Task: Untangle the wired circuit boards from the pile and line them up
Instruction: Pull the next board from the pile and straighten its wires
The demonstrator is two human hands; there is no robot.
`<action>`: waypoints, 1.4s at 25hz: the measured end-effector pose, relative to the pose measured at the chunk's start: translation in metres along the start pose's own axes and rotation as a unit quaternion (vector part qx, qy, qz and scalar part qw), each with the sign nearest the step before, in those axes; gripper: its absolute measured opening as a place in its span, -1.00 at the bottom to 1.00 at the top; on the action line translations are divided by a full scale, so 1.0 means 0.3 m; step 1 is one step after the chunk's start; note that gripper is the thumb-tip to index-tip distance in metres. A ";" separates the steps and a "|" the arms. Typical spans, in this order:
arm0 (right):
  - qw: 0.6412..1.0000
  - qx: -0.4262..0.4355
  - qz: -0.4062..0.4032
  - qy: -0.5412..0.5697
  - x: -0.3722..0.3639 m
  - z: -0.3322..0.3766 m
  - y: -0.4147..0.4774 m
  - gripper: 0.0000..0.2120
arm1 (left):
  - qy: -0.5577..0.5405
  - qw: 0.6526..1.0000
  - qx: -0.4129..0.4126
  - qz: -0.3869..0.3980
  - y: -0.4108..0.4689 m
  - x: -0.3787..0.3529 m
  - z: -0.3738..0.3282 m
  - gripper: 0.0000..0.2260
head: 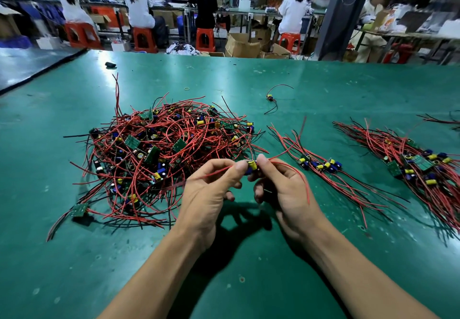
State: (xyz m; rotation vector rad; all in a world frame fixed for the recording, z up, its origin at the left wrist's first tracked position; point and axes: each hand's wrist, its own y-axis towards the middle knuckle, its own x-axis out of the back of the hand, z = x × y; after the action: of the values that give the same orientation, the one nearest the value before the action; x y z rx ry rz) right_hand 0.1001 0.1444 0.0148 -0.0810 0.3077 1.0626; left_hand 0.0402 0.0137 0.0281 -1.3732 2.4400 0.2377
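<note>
one board lifted, a knot of leads ready to snag

a green rubber-topped workbench (62, 256) carries the job in stages. left of centre sits the big tangled heap of red and black wires and small green circuit boards (159, 154), its leads looping over and under one another. well apart on the right lies a thick fanned row of sorted boards (410, 167). between the two is a thinner row of boards with yellow and blue parts (321, 167), wires trailing toward the near edge. just beside the heap's right rim, raised off the mat, the left hand (206, 194) and right hand (283, 186) meet. thumb and forefinger of each are closed in a pinch on one small wired board topped by a yellow cylindrical capacitor (252, 165), the other fingers loosely curled beneath. a thin red lead (214, 173) runs out leftward past the left hand; another drapes over the right hand.

the risk, by the look of it, is the pull. if any lead is looped into the heap, which the picture does not settle, a tug could drag neighbouring boards along, tighten the knot or strain a solder joint. swinging the loose leads across the thinner row could also hook it and spoil the line.
</note>
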 end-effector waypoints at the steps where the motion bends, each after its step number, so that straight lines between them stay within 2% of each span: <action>1: 0.999 -0.023 -0.001 0.036 0.005 0.005 0.006 -0.79 | 0.008 1.000 0.014 0.025 0.002 0.006 0.005 -0.83; 4: 0.989 -0.107 0.012 0.099 0.032 0.027 0.010 -0.80 | -0.029 0.989 0.096 0.109 0.007 0.019 0.016 -0.81; 7: 0.985 -0.141 0.092 0.030 0.049 0.039 -0.001 -0.81 | -0.067 0.981 0.146 0.111 0.018 0.021 0.018 -0.79; 8: 0.985 -0.135 0.107 0.010 0.049 0.040 -0.004 -0.81 | -0.058 0.981 0.146 0.111 0.021 0.023 0.020 -0.75; 12: 0.990 -0.098 0.083 -0.064 0.055 0.034 -0.001 -0.71 | 0.001 0.986 0.119 0.118 0.018 0.025 0.027 -0.57; 16: 0.987 -0.131 0.083 -0.042 0.057 0.023 -0.004 -0.68 | 0.026 0.984 0.114 0.135 0.011 0.021 0.031 -0.77; 21: 0.990 -0.131 0.056 -0.002 0.055 0.018 0.006 -0.70 | 0.009 0.984 0.136 0.116 0.018 0.014 0.033 -0.89; 25: 0.991 -0.121 0.052 -0.001 0.057 0.003 0.012 -0.74 | 0.037 0.986 0.121 0.106 0.023 0.010 0.038 -0.87; 31: 0.985 -0.058 0.097 -0.130 0.068 0.026 0.000 -0.79 | 0.056 0.991 0.081 0.092 0.020 -0.001 0.048 -0.89; 35: 0.973 -0.018 0.061 -0.222 0.088 0.052 0.008 -0.81 | 0.107 0.990 0.054 0.068 0.020 -0.012 0.065 -0.82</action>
State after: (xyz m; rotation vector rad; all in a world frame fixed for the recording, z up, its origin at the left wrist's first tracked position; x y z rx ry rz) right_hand 0.1131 0.1712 0.0224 0.1442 -0.1146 1.1752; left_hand 0.0409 0.0255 0.0110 -1.2447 2.6831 -0.0121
